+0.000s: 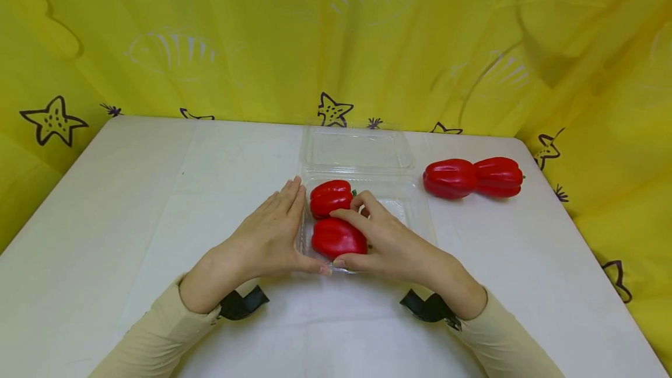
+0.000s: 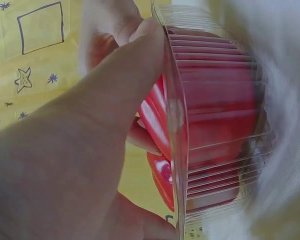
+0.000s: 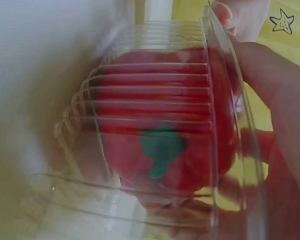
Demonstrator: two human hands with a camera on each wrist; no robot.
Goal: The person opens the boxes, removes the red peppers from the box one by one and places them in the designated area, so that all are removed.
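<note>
A clear plastic clamshell box (image 1: 420, 214) stands unfolded, with two red bell peppers side by side in its left half. My right hand (image 1: 391, 241) reaches over the front rim and grips the nearer bell pepper (image 1: 337, 239), thumb in front and fingers behind. The farther bell pepper (image 1: 329, 198) lies just beyond those fingers. My left hand (image 1: 265, 238) rests along the box's left side, fingers straight, thumb stretched along the front rim. Through the ribbed wall, the right wrist view shows the held pepper's green stem (image 3: 162, 147) facing right.
Hinged to the box's far side, the transparent lid (image 1: 359, 149) lies back on the white table (image 1: 220, 156). To the right, one red pepper (image 1: 448, 178) lies end to end with another red pepper (image 1: 499, 177). A yellow patterned cloth (image 1: 262, 34) hangs around the table's back and sides.
</note>
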